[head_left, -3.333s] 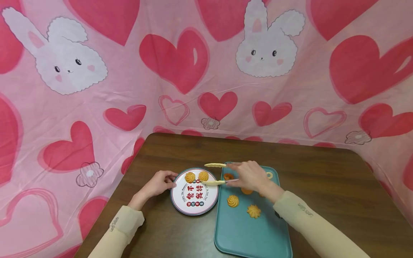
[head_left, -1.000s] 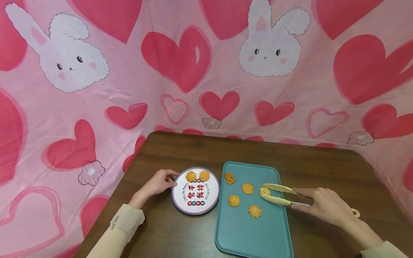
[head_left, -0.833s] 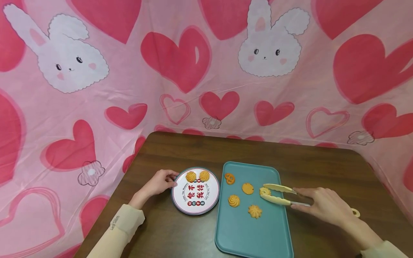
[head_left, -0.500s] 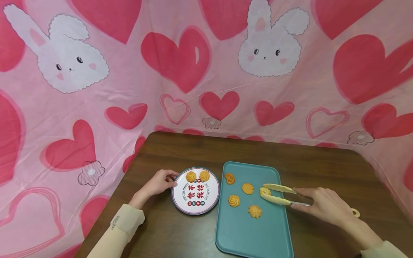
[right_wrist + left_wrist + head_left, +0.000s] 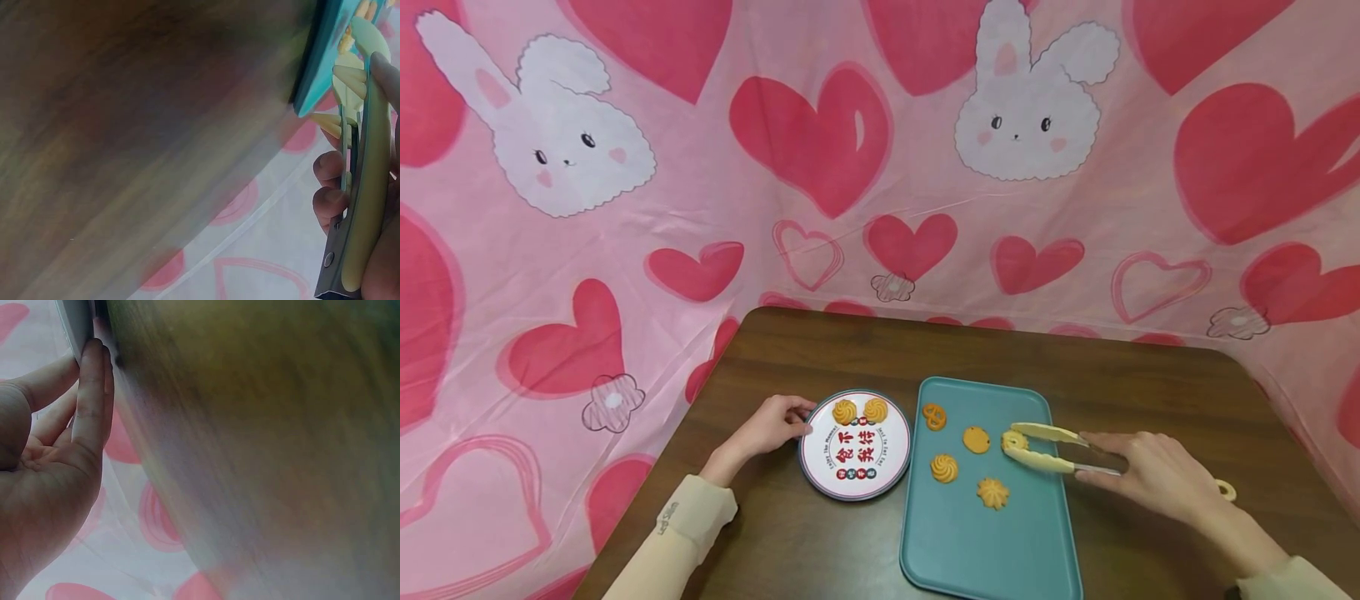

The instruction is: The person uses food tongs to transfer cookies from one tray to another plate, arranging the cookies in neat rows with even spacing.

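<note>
In the head view my left hand (image 5: 772, 425) pinches the left rim of a round white plate (image 5: 820, 467) printed with red characters. The left wrist view shows the thumb and fingers on opposite faces of the plate's edge (image 5: 74, 328). Two swirl cookies (image 5: 860, 410) sit at the plate's far side. My right hand (image 5: 1165, 471) grips cream-coloured tongs (image 5: 1041, 461), seen close up in the right wrist view. The tong tips stand on either side of a ring-shaped cookie (image 5: 1013, 442) on the teal tray (image 5: 985, 550); whether both touch it I cannot tell.
Also on the tray lie a pretzel (image 5: 934, 416), a round flat cookie (image 5: 976, 439), a swirl cookie (image 5: 943, 468) and a star-shaped cookie (image 5: 992, 492). Plate and tray stand close together on a brown wooden table (image 5: 1120, 375). A pink heart-patterned cloth (image 5: 820, 275) hangs behind.
Since the earliest frame, my right hand has carried the tongs from over the plate to the tray's right side. Lately the tips and ring-shaped cookie have shifted slightly. My left hand stays put.
</note>
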Demonstrator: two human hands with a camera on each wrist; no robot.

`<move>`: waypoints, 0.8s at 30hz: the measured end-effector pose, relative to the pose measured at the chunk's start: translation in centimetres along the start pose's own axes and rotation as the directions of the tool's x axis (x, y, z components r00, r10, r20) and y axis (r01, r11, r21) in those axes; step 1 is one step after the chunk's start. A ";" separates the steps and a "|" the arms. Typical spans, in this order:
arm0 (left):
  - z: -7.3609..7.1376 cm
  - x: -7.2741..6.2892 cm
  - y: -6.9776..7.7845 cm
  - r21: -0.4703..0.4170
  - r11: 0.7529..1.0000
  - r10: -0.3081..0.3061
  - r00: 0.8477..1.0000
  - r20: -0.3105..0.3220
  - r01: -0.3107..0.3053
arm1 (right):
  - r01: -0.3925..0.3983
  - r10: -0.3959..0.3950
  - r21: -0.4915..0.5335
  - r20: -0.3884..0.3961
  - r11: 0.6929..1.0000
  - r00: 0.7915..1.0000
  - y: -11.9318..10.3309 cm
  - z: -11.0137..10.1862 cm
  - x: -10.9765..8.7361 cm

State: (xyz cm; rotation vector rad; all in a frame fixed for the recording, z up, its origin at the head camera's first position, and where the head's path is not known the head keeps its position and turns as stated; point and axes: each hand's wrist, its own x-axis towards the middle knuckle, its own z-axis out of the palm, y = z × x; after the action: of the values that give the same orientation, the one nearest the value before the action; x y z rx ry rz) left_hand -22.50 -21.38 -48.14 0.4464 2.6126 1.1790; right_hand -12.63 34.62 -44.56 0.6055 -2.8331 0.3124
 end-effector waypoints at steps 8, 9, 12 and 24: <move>0.0 0.0 0.1 -0.005 1.000 -0.010 1.000 0.006 0.010 | 0.001 -0.001 0.012 0.013 1.000 1.000 -1.2 -0.2 2.0; 0.0 0.0 0.1 -0.003 1.000 -0.016 1.000 0.004 0.016 | 0.002 -0.003 0.017 0.019 1.000 1.000 -1.5 -0.3 2.4; 0.0 0.0 0.1 0.000 1.000 -0.027 1.000 0.001 0.027 | 0.016 -0.017 0.035 0.029 0.999 0.999 -2.2 -0.2 3.6; 0.0 -0.1 0.1 0.000 1.000 -0.025 1.000 0.007 0.025 | 0.177 -0.178 0.073 0.010 0.982 0.984 -5.9 0.3 8.2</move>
State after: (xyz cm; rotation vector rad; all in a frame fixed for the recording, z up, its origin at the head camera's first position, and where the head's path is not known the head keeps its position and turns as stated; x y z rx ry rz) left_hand -22.41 -21.38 -48.04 0.4153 2.6050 1.1671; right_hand -17.52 26.18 -41.74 0.8729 -2.7675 0.3800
